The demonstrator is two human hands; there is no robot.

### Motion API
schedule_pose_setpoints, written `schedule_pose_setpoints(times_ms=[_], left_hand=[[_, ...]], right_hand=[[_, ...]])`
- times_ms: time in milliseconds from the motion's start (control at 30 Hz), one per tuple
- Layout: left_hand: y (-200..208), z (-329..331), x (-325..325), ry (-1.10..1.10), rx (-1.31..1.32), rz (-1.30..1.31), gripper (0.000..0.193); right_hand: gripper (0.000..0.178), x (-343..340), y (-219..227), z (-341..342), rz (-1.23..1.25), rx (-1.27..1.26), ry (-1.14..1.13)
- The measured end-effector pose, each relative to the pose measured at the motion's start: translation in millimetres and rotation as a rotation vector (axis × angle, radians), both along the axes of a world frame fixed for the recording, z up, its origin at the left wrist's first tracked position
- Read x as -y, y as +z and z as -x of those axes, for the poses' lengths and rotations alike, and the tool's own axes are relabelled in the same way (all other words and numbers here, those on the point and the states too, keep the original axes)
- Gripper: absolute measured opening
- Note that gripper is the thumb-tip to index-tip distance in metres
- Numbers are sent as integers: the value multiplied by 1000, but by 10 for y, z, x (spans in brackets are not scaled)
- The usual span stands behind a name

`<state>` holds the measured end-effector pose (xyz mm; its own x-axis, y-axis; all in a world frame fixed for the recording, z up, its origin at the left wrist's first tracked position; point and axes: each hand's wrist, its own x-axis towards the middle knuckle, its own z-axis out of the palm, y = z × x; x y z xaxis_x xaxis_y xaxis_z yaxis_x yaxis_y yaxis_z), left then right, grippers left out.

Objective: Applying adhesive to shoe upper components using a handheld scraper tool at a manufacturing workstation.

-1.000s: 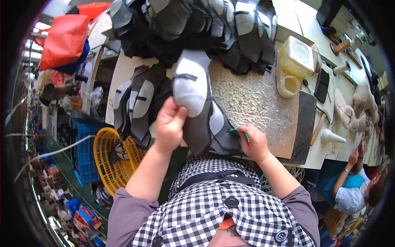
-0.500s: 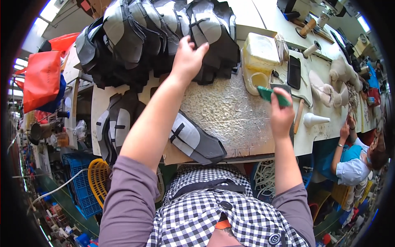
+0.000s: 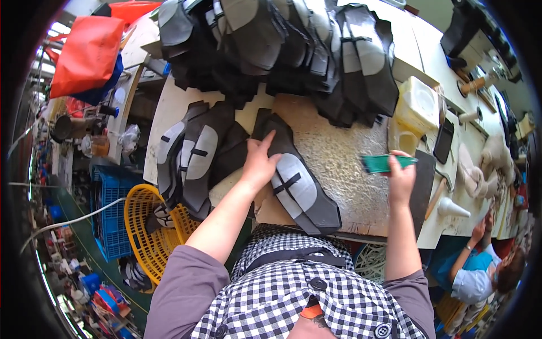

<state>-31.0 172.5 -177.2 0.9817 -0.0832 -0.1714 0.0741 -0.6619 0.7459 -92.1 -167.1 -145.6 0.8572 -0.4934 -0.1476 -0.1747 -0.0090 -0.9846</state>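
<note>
My left hand (image 3: 261, 165) rests at the left edge of a dark grey shoe-upper piece (image 3: 322, 208), its thumb and index finger spread. The piece has a light grey panel crossed by black tape and lies slanted on the glue-crusted board (image 3: 353, 147). In my right hand (image 3: 402, 178) is a flat green brush-like tool (image 3: 379, 164), held level over the board's right side. Beyond it stands a yellowish glue container (image 3: 416, 107). Similar pieces (image 3: 197, 152) lie left of my left hand.
A large pile of grey pieces (image 3: 254, 39) covers the table's far side. To the right are a phone (image 3: 444, 140), a white cone (image 3: 453, 208) and a co-worker (image 3: 477, 277). A yellow basket (image 3: 138, 226) and blue crates (image 3: 111, 212) stand at lower left.
My left hand has come back from the far pile to the slanted piece on the board. My right hand has moved the green tool away from the glue container. The view has shifted left.
</note>
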Motion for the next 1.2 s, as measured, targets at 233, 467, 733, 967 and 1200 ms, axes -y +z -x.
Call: schedule_pose_setpoints(times_ms=[233,467,733,967,1200], left_hand=[[267,-187,41,-82,-171,-66,79],[189,-104,-18,7,-106,27,83],[124,-124,-53,28,-128,150,84],[64,-88,-80,24,-98,164,82],[112,-96,11,54,-151,170,78]], right_hand=[[14,-1485,-159,-766,238,129,329],[17,-1681,-18,-937,657,291,419],[16,-1634,85,-1067,764,326,541],[15,-1093,-31,-742,-43,-162,724],[17,-1178,-350,-425,-68,133,479]])
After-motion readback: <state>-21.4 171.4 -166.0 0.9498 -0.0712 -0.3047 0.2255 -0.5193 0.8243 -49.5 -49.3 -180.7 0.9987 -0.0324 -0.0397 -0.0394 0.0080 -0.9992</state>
